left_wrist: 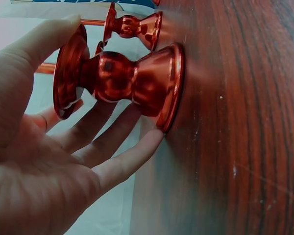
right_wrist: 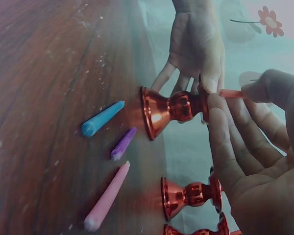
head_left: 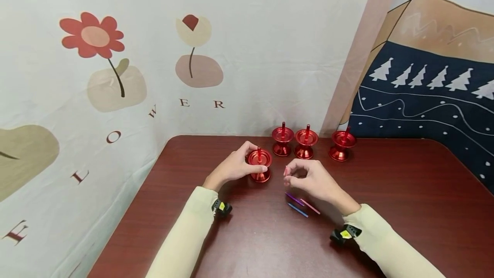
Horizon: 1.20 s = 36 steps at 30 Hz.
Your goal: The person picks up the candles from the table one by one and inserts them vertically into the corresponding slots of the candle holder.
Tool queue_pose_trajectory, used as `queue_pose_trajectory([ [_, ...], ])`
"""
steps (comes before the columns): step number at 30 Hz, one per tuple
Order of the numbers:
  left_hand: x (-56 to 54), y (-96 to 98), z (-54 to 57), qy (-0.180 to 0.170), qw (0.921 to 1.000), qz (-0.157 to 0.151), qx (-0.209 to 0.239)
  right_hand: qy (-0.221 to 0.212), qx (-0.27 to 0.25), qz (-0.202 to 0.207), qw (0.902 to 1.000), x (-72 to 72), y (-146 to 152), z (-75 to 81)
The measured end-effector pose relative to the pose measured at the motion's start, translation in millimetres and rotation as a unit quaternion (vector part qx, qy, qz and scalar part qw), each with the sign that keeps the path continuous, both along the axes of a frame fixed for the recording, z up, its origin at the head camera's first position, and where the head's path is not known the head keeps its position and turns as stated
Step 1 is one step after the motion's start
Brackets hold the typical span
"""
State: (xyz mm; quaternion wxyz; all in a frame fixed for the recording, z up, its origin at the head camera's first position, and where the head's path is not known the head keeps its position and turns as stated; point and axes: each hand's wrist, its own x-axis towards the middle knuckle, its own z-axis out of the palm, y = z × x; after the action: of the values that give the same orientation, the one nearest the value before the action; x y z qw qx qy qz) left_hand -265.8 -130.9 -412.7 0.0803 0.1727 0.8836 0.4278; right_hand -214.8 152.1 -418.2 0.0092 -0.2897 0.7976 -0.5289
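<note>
My left hand (head_left: 235, 165) grips a shiny red metal candle holder (head_left: 261, 175), thumb on the rim of its dish and the other fingers round its far side. The holder stands upright, a thin red post rising from the dish. To its right, my right hand (head_left: 310, 179) pinches a small pinkish-red candle (head_left: 286, 171) between thumb and fingertips, most of it hidden by the fingers. Below that hand lie a purple candle (right_wrist: 123, 144), a pink candle (right_wrist: 108, 198) and a blue candle (right_wrist: 102, 119) on the tabletop.
Three more red candle holders stand along the back of the table: one on the left (head_left: 282, 147), one beside it (head_left: 303, 151) and one farther right (head_left: 339, 152). Behind the dark wooden table (head_left: 405, 209) hangs a printed cloth (head_left: 262, 55).
</note>
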Motion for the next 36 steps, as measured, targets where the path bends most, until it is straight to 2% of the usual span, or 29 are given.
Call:
queue_pose_trajectory([
  [10, 0.4, -4.8, 2.3, -0.055, 0.9939, -0.086, 0.041, 0.042, -0.053, -0.020, 0.9975, -5.1, -18, 8.8],
  [17, -0.7, -6.9, 1.4, -0.083, 0.9823, -0.147, 0.080, 0.052, -0.089, -0.056, 0.9930, -10.5, -33, 17.6],
  [27, 0.2, -7.3, 0.6, -0.098, 0.9759, -0.173, 0.089, 0.066, -0.120, -0.085, 0.9869, -13.7, -54, 28.2],
  [36, 0.3, -8.2, 0.7, -0.090, 0.9779, -0.171, 0.080, 0.084, -0.109, -0.097, 0.9858, -14.5, -62, 26.6],
])
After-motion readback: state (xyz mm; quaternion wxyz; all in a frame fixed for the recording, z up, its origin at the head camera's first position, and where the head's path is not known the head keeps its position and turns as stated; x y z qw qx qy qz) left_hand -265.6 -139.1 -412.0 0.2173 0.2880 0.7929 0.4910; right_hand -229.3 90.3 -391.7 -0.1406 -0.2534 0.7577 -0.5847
